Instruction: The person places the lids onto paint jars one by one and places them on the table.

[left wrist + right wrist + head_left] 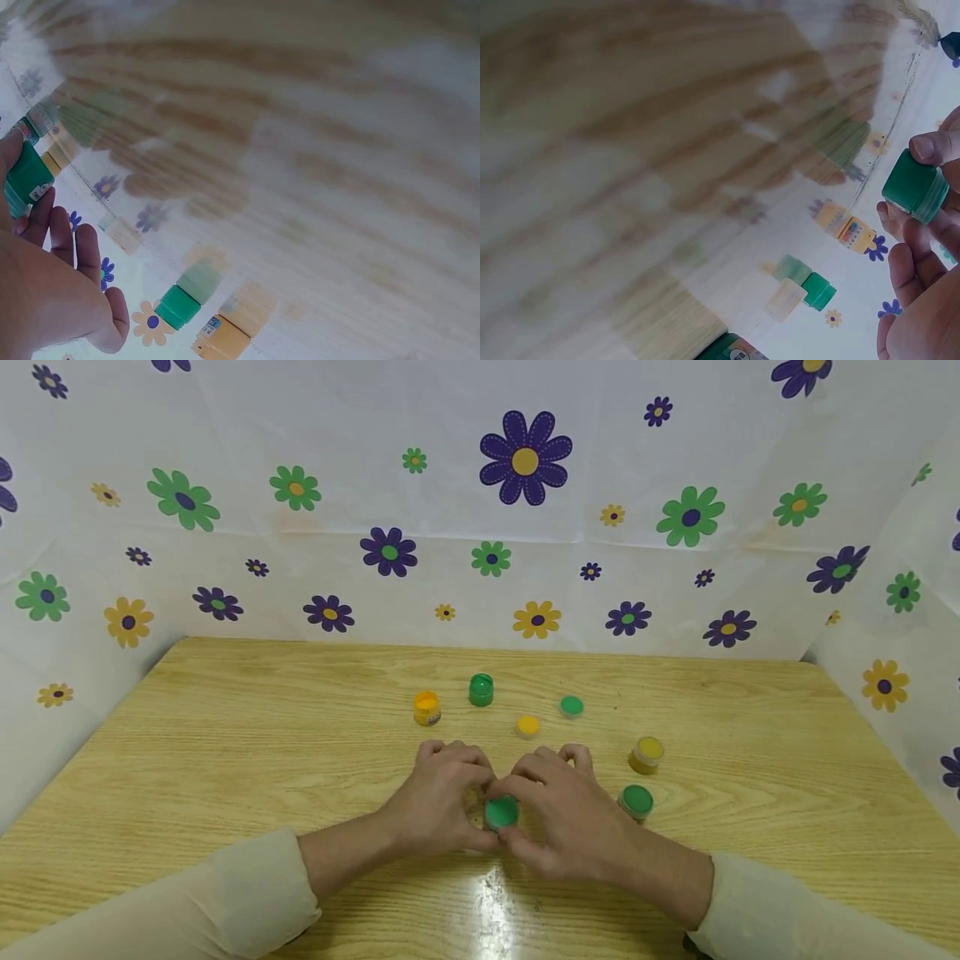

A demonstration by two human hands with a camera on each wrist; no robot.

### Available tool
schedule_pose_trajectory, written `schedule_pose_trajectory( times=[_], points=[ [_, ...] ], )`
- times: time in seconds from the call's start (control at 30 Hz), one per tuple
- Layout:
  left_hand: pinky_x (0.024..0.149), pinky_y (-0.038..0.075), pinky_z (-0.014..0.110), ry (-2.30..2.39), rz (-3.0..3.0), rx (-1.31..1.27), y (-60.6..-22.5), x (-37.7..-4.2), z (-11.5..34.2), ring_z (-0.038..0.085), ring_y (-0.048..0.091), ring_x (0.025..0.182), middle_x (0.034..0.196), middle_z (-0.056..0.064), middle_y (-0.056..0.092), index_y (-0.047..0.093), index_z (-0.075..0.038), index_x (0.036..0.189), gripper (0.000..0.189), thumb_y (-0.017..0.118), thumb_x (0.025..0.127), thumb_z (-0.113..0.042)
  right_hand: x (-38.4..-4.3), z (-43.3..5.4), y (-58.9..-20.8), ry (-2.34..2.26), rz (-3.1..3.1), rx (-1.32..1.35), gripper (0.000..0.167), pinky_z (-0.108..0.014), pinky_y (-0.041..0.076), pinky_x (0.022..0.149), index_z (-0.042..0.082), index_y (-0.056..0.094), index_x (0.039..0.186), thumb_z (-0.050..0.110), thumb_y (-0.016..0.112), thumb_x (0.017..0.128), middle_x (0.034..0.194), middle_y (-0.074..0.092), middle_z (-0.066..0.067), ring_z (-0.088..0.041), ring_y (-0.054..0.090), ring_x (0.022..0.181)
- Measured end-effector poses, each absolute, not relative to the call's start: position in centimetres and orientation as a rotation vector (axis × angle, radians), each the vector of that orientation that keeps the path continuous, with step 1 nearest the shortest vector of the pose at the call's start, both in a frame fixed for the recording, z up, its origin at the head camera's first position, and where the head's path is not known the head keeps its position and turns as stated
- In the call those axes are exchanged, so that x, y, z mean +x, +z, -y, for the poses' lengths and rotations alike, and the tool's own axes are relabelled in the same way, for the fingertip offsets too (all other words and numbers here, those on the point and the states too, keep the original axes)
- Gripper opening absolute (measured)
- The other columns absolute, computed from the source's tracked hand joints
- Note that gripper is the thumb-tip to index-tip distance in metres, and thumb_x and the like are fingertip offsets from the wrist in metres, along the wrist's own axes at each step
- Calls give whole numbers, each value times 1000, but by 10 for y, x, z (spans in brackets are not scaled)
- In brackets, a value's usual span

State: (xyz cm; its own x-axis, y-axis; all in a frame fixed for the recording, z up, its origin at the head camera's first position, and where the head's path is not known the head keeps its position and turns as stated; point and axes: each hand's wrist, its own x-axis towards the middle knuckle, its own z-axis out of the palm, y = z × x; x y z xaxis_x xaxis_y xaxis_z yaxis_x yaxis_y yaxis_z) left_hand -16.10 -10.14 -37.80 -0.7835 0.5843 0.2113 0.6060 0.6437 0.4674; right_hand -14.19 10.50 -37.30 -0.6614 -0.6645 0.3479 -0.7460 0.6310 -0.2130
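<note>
Between both hands, low over the middle of the table, is a small green paint jar (pixel 502 812) with a pale, clear rim at its top. My left hand (pixel 442 802) holds it from the left, thumb at the near side and fingertips at the far side. From the right, my right hand (pixel 562 818) pinches its rim with thumb and forefinger. The left wrist view shows a white mark on the jar's green side (pixel 28 180). In the right wrist view the thumb presses on the green jar (pixel 911 184), with other fingers beneath it.
Beyond the hands stand an uncovered orange paint jar (pixel 427 708) and an uncovered green jar (pixel 482 690). A yellow lid (pixel 527 726) and a green lid (pixel 572 707) lie nearby. Right of the right hand are a dark-yellow jar (pixel 647 755) and another green jar (pixel 637 802), close to the wrist.
</note>
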Motion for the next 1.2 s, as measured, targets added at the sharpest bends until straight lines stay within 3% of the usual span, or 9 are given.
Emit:
schedule_pose_trajectory(
  times=[0.3,0.4,0.57,0.73,0.93,1.2],
  points=[
    [96,29,47,-885,2772,-1045,-380,-159,100,5,54,92,90,-16,61,75,-23,84,29,91,62,-31,-141,-103,-370,514,2776,969,32,-49,32,93,22,60,90,52,69,88,85,56,12,-7,49,83],
    [94,28,45,-912,2739,-1075,-380,-159,100,5,55,92,90,-16,61,73,-22,84,29,91,62,-30,-142,-103,-370,583,2756,966,34,-48,30,93,24,60,93,57,66,88,82,54,14,-5,48,81],
    [93,28,45,-923,2735,-1099,-379,-160,99,5,55,93,92,-16,61,70,-20,87,33,91,64,-32,-143,-106,-372,669,2643,1095,26,-47,30,92,26,67,109,42,67,89,96,57,14,-5,51,95],
    [91,27,44,-932,2757,-1122,-378,-161,98,5,55,93,92,-16,60,70,-21,87,32,90,66,-32,-143,-108,-373,656,2587,1180,26,-46,30,91,25,69,108,31,68,83,100,57,12,-7,51,99],
    [90,27,43,-927,2758,-1106,-379,-161,99,5,56,90,89,-16,60,70,-21,85,31,90,65,-32,-142,-107,-374,589,2565,1158,21,-45,32,91,23,69,104,33,68,86,99,59,12,-7,52,98],
    [92,26,46,-954,2766,-1082,-380,-161,98,4,55,91,88,-17,60,72,-21,84,28,90,63,-27,-141,-104,-372,494,2674,1017,28,-47,33,92,21,65,95,46,72,86,86,59,11,-6,54,85]
  ],
)
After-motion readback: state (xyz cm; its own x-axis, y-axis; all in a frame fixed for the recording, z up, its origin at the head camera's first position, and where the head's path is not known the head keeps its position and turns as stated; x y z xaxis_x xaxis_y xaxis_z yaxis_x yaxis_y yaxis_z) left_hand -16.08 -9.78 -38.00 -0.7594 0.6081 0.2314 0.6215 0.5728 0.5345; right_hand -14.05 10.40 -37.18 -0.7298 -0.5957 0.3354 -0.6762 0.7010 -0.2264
